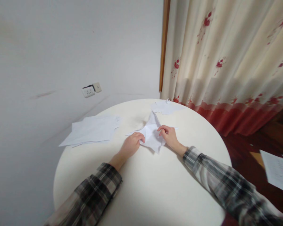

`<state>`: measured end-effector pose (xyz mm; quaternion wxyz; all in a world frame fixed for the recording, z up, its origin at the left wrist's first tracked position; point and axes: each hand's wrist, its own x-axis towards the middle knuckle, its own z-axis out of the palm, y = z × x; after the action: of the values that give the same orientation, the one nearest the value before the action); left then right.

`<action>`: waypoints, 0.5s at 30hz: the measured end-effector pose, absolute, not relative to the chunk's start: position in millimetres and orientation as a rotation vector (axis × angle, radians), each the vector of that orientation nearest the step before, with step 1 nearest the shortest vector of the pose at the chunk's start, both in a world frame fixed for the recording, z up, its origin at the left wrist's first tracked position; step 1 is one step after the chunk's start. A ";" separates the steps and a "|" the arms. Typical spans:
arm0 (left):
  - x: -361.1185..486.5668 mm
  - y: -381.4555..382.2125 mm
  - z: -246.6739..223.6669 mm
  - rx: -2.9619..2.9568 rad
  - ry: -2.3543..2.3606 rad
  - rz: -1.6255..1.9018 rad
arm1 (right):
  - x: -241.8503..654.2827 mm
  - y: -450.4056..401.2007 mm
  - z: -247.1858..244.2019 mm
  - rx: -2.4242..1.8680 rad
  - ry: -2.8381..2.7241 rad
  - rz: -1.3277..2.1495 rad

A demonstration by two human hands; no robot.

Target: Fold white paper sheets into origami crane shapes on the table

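Observation:
A creased, partly folded sheet of white paper point(152, 132) lies between my two hands on the round white table point(141, 188). Its corners spread outward, and one point rises at the far side. My left hand point(132, 143) grips the near left part of the paper, fingers curled over it and fingertips partly hidden. On the right side my right hand point(169, 135) is closed, thumb and fingers pinching the paper's edge.
To the left, a loose stack of white paper point(91, 130) overhangs the table edge. More paper point(167, 107) with a small crumpled bit lies at the far edge. A wall socket point(88, 91), a curtain point(226, 62) and printed sheets point(277, 171) at lower right surround the table.

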<state>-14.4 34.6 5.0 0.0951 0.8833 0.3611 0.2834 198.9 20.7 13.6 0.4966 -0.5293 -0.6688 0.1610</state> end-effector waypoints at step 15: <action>-5.2 28.7 13.4 2.544 1.627 0.650 | 198.0 23.3 14.5 -1.571 -1.836 0.265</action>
<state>-5.2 28.7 13.4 0.0262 0.8233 0.5266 0.2103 198.0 23.3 14.5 0.3478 -0.6059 -0.7081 0.1024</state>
